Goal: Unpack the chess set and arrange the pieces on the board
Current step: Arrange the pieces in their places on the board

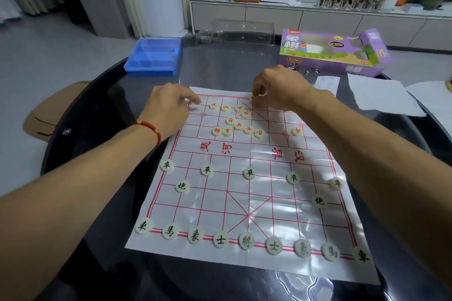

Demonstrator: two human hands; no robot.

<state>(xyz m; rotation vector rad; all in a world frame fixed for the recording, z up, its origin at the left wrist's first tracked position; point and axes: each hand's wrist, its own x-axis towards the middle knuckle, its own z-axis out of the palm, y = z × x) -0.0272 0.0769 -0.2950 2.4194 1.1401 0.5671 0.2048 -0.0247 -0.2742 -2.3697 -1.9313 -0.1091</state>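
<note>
A white plastic xiangqi board sheet (244,154) with red lines lies on the dark round table. Black-lettered round pieces (246,241) stand arranged in rows on the near half. Several red-lettered pieces (238,125) lie in a loose cluster on the far half, one more (298,131) apart to the right. My right hand (274,85) reaches to the far edge's middle and pinches a piece (252,98) just above the board. My left hand (168,107) is at the far left corner, fingertips pinched on a small piece (189,103) that is mostly hidden.
A blue plastic tray (153,57) sits far left on the table (102,105). A clear lid (241,30) lies at the far edge. The purple chess box (330,52) stands far right, with white papers (381,95) beside it. A cabinet lines the wall behind.
</note>
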